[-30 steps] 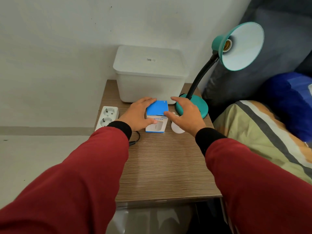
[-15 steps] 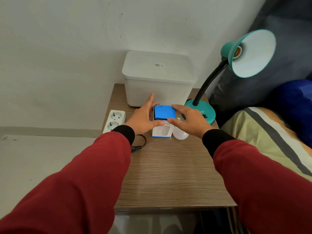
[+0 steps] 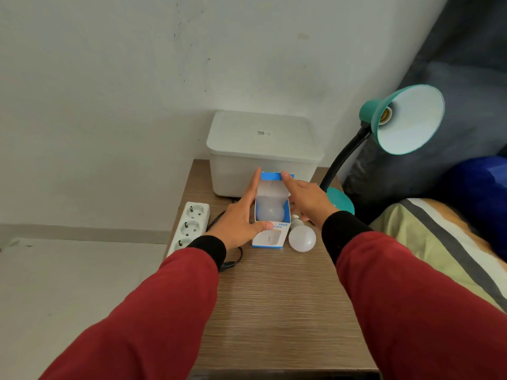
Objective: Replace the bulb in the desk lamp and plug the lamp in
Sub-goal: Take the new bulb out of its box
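A blue and white bulb box stands on the wooden table with its top flap lifted. A white bulb shows inside it. My left hand grips the box's left side, thumb on the front. My right hand holds the flap back with a fingertip. A second white bulb lies loose just right of the box. The teal desk lamp stands at the right with an empty socket. Its black cord and plug lie by my left wrist.
A white power strip lies at the table's left edge. A white lidded container stands behind the box against the wall. A bed with a striped blanket and dark pillows borders the table on the right.
The box's blue top flap, closed before, now stands lifted and the bulb inside shows. My right hand moved from the box's side up to the flap. The loose bulb has come into full view.
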Motion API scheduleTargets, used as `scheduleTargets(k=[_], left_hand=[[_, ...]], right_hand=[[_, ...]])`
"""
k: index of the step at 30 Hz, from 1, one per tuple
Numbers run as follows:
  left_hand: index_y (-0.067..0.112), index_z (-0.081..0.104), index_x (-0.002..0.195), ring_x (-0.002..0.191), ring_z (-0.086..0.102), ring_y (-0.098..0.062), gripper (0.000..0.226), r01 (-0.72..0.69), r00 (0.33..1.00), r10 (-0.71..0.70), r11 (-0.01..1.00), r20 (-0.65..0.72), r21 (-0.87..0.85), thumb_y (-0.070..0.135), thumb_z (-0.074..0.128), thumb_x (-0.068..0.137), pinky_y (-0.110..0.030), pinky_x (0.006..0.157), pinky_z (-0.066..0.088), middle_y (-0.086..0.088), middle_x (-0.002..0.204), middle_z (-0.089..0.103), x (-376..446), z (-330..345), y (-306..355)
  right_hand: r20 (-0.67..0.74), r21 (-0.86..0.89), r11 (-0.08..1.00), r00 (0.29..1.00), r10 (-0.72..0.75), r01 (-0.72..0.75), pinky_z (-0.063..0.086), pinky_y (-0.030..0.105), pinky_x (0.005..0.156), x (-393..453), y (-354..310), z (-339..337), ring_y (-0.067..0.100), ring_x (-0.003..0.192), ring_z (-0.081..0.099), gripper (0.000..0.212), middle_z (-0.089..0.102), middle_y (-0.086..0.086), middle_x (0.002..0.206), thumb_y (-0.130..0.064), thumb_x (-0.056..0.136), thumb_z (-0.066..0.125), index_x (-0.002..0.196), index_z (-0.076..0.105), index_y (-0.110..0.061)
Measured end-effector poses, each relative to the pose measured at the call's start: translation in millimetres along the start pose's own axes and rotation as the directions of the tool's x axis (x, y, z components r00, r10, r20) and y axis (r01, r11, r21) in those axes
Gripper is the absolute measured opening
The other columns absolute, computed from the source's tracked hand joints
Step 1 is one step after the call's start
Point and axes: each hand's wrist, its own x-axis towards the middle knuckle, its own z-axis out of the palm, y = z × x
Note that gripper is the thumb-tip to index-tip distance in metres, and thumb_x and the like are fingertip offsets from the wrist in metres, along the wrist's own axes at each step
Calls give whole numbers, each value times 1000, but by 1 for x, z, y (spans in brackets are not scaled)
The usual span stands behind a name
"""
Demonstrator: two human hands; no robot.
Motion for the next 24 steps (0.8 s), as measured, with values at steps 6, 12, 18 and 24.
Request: scheduleTargets(k=[6,12,18,24], left_hand=[[60,-15,138,136,39,-12,112,23,999,-24,999,46,22,21,73,81,-30,109,37,11,150,35,2,-4,1],[51,-15,143,135,40,-13,114,48,997,-51,998,63,42,24,75,78,-26,106,35,10,150,37,4,-4,0],[49,-12,145,137,37,-11,116,64,995,-64,998,71,2,23,78,76,-25,108,33,12,151,36,5,-5,-1],[52,-13,143,138,35,-10,119,80,993,-80,997,84,9,24,79,74,-27,112,32,12,151,36,7,-7,-3]], right_hand=[[-23,2,1000,1000,6,-6,51,40,96,6,2,2,29,108,62,67,64,17,122,-58,93,38,125,57,-3],[-212,-260,909,899,-383,326,42,19,76,-8,17,4,9,89,53,48,57,2,108,-37,80,72,120,54,-17],[53,-335,865,924,-378,373,45,26,94,-10,15,9,15,112,57,63,60,4,122,-35,73,79,128,54,-19],[48,-432,842,941,-335,322,45,30,90,-4,10,20,20,108,55,56,65,5,115,-38,72,78,120,60,-15]])
